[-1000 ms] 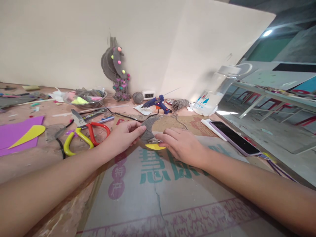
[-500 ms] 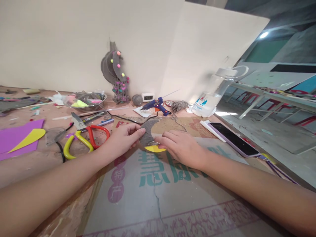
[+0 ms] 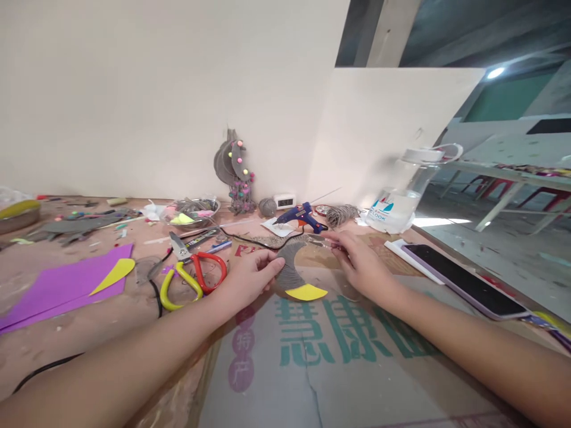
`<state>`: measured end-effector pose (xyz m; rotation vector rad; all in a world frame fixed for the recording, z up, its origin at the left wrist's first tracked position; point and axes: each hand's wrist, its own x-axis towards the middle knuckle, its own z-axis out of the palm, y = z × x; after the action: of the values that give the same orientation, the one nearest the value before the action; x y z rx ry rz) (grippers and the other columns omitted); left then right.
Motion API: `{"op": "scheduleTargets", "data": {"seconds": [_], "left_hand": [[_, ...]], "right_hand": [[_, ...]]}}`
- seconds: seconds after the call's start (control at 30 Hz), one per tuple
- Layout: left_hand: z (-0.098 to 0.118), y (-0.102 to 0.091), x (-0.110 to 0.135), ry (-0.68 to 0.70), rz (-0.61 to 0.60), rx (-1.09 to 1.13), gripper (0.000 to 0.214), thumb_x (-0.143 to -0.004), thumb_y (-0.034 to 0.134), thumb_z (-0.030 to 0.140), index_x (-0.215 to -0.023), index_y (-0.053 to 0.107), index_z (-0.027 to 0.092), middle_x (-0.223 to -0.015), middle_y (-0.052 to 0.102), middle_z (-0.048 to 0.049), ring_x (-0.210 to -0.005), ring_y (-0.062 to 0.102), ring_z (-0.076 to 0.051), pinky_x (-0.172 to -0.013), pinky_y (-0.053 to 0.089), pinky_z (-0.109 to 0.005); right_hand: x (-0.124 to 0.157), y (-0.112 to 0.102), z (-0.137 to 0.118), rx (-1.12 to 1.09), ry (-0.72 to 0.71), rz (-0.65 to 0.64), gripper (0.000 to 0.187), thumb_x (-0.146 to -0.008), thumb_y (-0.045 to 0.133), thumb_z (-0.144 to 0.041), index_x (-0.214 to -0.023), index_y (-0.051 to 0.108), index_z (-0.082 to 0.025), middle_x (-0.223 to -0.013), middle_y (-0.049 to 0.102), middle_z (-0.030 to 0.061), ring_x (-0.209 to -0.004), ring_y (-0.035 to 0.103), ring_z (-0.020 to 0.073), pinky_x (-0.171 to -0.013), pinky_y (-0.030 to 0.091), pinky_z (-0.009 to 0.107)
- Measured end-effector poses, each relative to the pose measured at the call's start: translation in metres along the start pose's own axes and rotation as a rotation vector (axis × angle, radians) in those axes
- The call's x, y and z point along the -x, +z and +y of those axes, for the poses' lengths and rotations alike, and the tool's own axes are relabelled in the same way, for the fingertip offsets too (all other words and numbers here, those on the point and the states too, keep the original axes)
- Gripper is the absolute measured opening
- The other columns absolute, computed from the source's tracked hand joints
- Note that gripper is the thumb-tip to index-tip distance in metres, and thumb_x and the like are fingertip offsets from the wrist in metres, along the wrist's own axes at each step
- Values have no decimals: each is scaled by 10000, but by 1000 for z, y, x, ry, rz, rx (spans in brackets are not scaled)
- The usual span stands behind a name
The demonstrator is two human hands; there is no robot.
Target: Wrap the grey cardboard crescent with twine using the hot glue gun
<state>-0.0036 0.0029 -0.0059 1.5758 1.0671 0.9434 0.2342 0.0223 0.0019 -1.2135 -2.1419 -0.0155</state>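
Note:
My left hand (image 3: 256, 273) pinches a crescent (image 3: 292, 264) by its left edge, just above the cardboard. Grey yarn is wrapped closely around most of the crescent, while its lower right tip (image 3: 307, 292) is bare yellow. Off to the right of the crescent is my right hand (image 3: 357, 258), its thumb and fingers pinched together on grey yarn, though the strand itself is barely visible. Behind both hands lies a loose bundle of grey yarn (image 3: 341, 215).
A blue glue gun (image 3: 301, 217) rests beyond the crescent. Scissors (image 3: 191, 270), purple sheets (image 3: 75, 285) and a yellow cutout (image 3: 115, 274) lie left. Right are a phone (image 3: 464, 279) and a water bottle (image 3: 397, 193). Printed cardboard (image 3: 357, 386) covers the table under my hands.
My right hand has moved away from the crescent to the right, uncovering its yellow tip. My left hand still holds the crescent. The camera view has shifted left and upward.

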Motion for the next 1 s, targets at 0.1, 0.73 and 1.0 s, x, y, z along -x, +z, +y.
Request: {"op": "scheduleTargets", "data": {"seconds": [0.1,0.73,1.0], "left_hand": [[1,0,0,-1,2,6,267,-799,482,428,-728,503,172,-514,424,70,-442,378,-56,-426,298,-165],[-3,-1,-1,-22,-33,49,323,-834,411,467,-698,449,176,-529,444,61,-436,387,-57,-420,300,-162],[2,0,2,19,10,-98,311,-782,496,477,-719,531,175,-546,443,59,-465,401,-70,-436,308,-177]], "right_hand": [[-2,6,9,-8,15,-69,376,-852,379,-141,-1208,465,-226,-1171,546,74,-1069,515,212,-888,426,372],[10,2,-39,-272,-58,-344,181,-827,521,-340,-788,601,-183,-888,612,31,-857,539,151,-789,407,292],[11,3,-36,-419,22,-363,177,-843,490,-295,-742,567,-172,-869,581,29,-806,533,131,-723,416,259]]}}
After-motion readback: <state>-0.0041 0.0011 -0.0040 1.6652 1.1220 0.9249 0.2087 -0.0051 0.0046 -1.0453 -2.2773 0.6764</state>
